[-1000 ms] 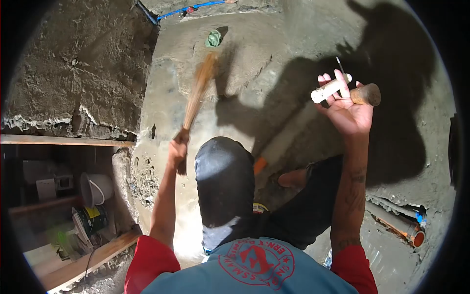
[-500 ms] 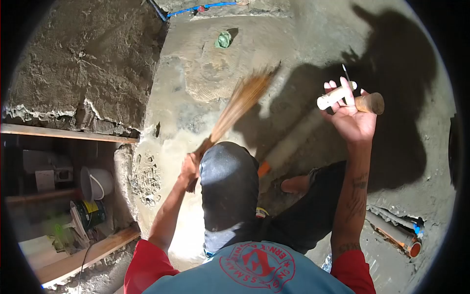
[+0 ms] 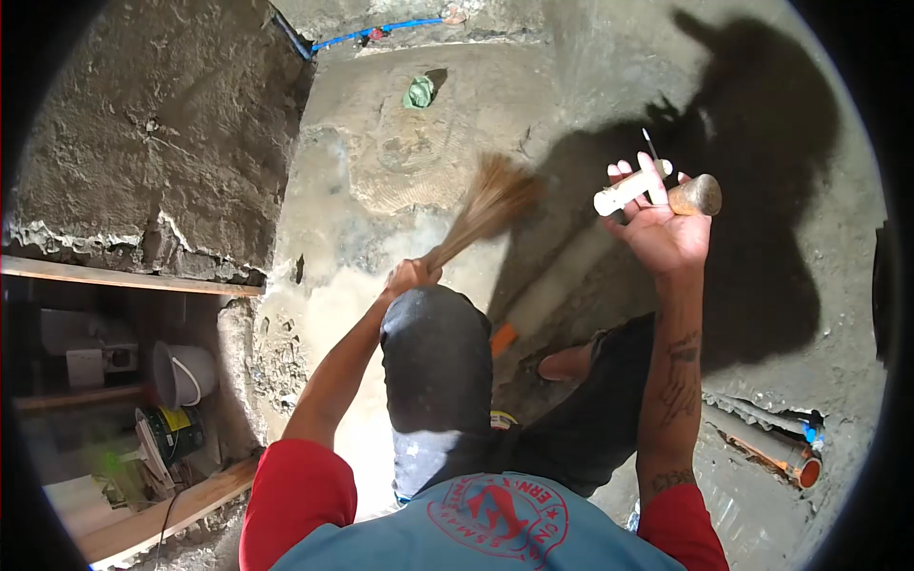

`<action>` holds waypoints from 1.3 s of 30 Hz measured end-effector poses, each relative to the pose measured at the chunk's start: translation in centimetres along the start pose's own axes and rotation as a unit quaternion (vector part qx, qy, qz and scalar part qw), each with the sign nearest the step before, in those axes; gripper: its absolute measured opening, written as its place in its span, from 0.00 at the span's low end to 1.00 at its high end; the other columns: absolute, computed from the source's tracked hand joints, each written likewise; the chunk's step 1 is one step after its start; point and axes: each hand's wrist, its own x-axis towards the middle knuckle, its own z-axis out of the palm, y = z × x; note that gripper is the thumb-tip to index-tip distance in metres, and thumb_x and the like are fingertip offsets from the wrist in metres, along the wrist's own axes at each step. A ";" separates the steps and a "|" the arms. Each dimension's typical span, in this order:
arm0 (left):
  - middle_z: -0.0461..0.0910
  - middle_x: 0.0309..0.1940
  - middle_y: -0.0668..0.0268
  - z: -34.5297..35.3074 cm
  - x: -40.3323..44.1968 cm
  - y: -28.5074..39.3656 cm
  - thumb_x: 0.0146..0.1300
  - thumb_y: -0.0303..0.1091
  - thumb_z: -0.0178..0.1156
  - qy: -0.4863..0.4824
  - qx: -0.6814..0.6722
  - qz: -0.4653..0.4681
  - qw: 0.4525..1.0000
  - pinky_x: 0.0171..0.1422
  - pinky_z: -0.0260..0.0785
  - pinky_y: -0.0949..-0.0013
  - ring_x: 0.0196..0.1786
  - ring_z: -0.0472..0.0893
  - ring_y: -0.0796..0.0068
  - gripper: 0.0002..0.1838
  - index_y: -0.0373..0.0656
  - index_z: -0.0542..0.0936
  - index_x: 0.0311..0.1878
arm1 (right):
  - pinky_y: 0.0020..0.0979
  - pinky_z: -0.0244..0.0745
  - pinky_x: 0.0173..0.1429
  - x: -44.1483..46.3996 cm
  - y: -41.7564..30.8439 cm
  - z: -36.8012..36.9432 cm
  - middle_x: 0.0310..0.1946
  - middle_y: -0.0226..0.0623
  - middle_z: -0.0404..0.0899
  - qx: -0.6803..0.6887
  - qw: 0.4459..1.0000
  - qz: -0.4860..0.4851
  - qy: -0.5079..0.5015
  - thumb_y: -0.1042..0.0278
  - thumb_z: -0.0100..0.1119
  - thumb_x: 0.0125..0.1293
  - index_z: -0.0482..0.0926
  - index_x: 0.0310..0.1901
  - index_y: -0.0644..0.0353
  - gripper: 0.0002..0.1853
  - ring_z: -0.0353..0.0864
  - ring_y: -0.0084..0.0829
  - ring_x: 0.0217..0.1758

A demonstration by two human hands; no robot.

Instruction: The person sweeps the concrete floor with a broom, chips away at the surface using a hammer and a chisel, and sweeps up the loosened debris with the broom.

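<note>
Item, bucket (image 3: 183,374): pale, with a wire-like handle; lies tipped in the recess well to the left of the left hand (image 3: 412,276). Contents: cannot be told.

Item, dark green container (image 3: 179,435): yellow label; in the same recess, just on the near side of the bucket. Contents: not visible.

Item, wooden board (image 3: 176,509): along the near edge of the recess, to the left of and nearer the body than the left hand.

Left hand: closed in a narrow grip round the bound end of the broom (image 3: 478,211), just beyond the raised knee. Arm reaches forward and inward; bristles fan away from the hand, forward and to the right, their tips blurred.

Right hand (image 3: 666,233): palm up, forearm raised forward, fingers curled over a pale cylinder (image 3: 625,192). A thin rod (image 3: 649,145) projects beyond the fingers. A brown flared piece (image 3: 698,195) rests at the thumb side of the palm.

Item, green crumpled object (image 3: 418,92): on the floor, well ahead of the left hand.

Item, orange-ended pipe (image 3: 788,463): in a broken channel, to the right of the right forearm, nearer the body than the right hand.
</note>
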 end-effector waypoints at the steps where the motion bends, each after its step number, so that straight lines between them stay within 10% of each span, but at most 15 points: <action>1: 0.83 0.44 0.44 -1.3 -1.6 0.4 0.65 0.50 0.54 0.008 -0.031 0.036 0.999 0.56 0.74 0.49 0.50 0.83 0.45 0.28 0.59 0.72 0.69 | 0.54 0.48 0.73 -0.1 -0.1 0.0 0.67 0.45 0.68 0.004 1.000 -0.002 0.002 0.38 0.41 0.67 0.67 0.70 0.59 0.38 0.66 0.39 0.72; 8: 0.82 0.35 0.42 -5.7 8.0 -0.3 0.64 0.53 0.53 0.151 -0.135 0.091 0.975 0.48 0.74 0.47 0.44 0.83 0.42 0.26 0.51 0.77 0.61 | 0.56 0.48 0.72 -0.6 -0.4 0.1 0.65 0.45 0.70 0.003 1.000 -0.015 0.000 0.39 0.40 0.68 0.66 0.70 0.59 0.37 0.68 0.40 0.70; 12: 0.81 0.47 0.40 -0.6 16.5 -1.3 0.63 0.50 0.52 0.002 -0.173 -0.008 0.985 0.57 0.71 0.48 0.53 0.81 0.45 0.26 0.50 0.76 0.62 | 0.55 0.49 0.72 -0.5 -0.7 0.0 0.63 0.46 0.71 0.010 1.000 -0.009 0.007 0.40 0.38 0.69 0.67 0.69 0.59 0.36 0.69 0.40 0.70; 15: 0.79 0.54 0.41 1.7 13.7 0.0 0.63 0.51 0.53 -0.029 -0.126 0.147 0.981 0.64 0.68 0.54 0.61 0.78 0.47 0.30 0.52 0.72 0.68 | 0.55 0.49 0.72 -0.7 -1.0 0.4 0.63 0.47 0.72 0.022 0.999 -0.022 0.015 0.42 0.37 0.70 0.68 0.68 0.61 0.35 0.69 0.41 0.69; 22: 0.80 0.51 0.40 -12.3 12.2 3.5 0.66 0.49 0.53 0.033 -0.012 0.131 0.991 0.60 0.71 0.53 0.56 0.81 0.45 0.31 0.51 0.68 0.71 | 0.56 0.49 0.71 -0.9 -3.3 -2.0 0.61 0.47 0.72 0.060 0.997 -0.035 -0.019 0.45 0.40 0.70 0.74 0.62 0.65 0.33 0.65 0.42 0.71; 28: 0.82 0.45 0.42 -5.7 23.1 6.7 0.66 0.45 0.47 0.063 0.124 0.108 0.984 0.56 0.73 0.49 0.50 0.82 0.44 0.23 0.37 0.79 0.53 | 0.56 0.46 0.73 -0.6 -4.5 -2.8 0.64 0.48 0.69 0.069 0.994 -0.081 -0.018 0.40 0.41 0.69 0.77 0.59 0.65 0.34 0.62 0.43 0.73; 32: 0.83 0.46 0.44 6.6 13.3 12.5 0.60 0.44 0.56 -0.024 0.049 0.131 0.990 0.58 0.74 0.48 0.51 0.82 0.44 0.23 0.42 0.80 0.56 | 0.57 0.45 0.75 -1.2 -4.5 -1.9 0.65 0.49 0.66 0.072 0.992 -0.106 -0.007 0.39 0.38 0.70 0.76 0.60 0.64 0.36 0.62 0.44 0.73; 39: 0.81 0.51 0.43 3.3 -0.4 20.0 0.66 0.48 0.50 -0.025 -0.098 0.020 0.995 0.64 0.69 0.48 0.55 0.80 0.42 0.32 0.55 0.63 0.74 | 0.59 0.39 0.76 -2.2 -4.5 -1.4 0.71 0.46 0.63 0.098 0.991 -0.094 -0.007 0.49 0.40 0.70 0.71 0.65 0.60 0.29 0.56 0.40 0.77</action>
